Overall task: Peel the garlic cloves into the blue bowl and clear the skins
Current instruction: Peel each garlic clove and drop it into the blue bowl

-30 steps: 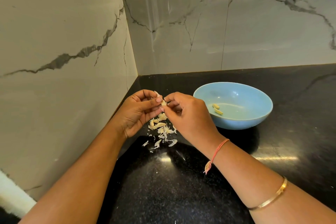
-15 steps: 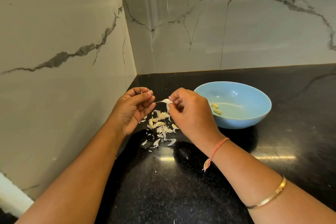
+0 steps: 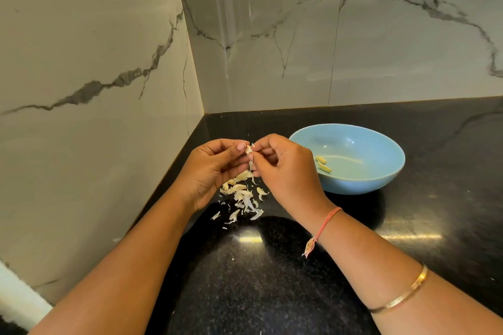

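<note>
My left hand (image 3: pixel 211 168) and my right hand (image 3: pixel 285 168) meet above the black counter and both pinch one small garlic clove (image 3: pixel 248 150). A strip of skin hangs down from it. Below the hands lies a pile of pale garlic skins (image 3: pixel 245 200), with a few unpeeled cloves (image 3: pixel 231 185) at its far left edge. The blue bowl (image 3: pixel 353 185) stands to the right of my right hand. Two peeled cloves (image 3: pixel 323 164) lie inside it.
The black granite counter (image 3: pixel 272 280) runs into a corner of grey marble walls (image 3: pixel 81 90) at left and behind. Small skin flecks are scattered in front of the pile. A red thread and a gold bangle are on my right arm.
Half a second ago my hands were apart, the right one pulling a skin away. They have come together again on the clove. The view has shifted slightly.
</note>
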The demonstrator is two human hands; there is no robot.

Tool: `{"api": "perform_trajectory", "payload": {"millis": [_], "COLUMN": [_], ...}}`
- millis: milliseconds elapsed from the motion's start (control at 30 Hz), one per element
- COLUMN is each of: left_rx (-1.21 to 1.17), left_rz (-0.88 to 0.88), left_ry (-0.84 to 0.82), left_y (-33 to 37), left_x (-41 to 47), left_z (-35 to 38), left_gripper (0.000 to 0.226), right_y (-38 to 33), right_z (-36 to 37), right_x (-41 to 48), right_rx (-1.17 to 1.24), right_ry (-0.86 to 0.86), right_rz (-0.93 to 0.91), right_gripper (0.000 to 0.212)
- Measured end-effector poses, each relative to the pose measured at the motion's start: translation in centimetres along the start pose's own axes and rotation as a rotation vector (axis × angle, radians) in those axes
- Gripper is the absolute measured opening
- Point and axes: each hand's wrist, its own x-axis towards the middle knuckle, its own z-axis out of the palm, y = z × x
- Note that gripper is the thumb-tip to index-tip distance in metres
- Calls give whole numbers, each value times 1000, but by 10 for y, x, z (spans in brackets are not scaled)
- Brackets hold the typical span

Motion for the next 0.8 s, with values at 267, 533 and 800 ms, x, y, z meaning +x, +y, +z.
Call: {"api": "perform_trajectory", "payload": {"millis": [267,533,800], "left_rx": [-1,24,89], "left_rz": [11,17,4], "left_ry": [42,39,-3], "left_y": [1,1,0], "left_x": [0,-1,-2], "left_z": [-2,0,0], "left_gripper": [18,17,19], "right_y": [-1,0,-2], "right_z": [0,0,-2], "right_x": [-1,-1,-1], "right_rx": [34,-61,-223], "right_ry": [-12,-30,-64], "right_rz": [68,22,-83], "right_gripper": [13,11,12]}}
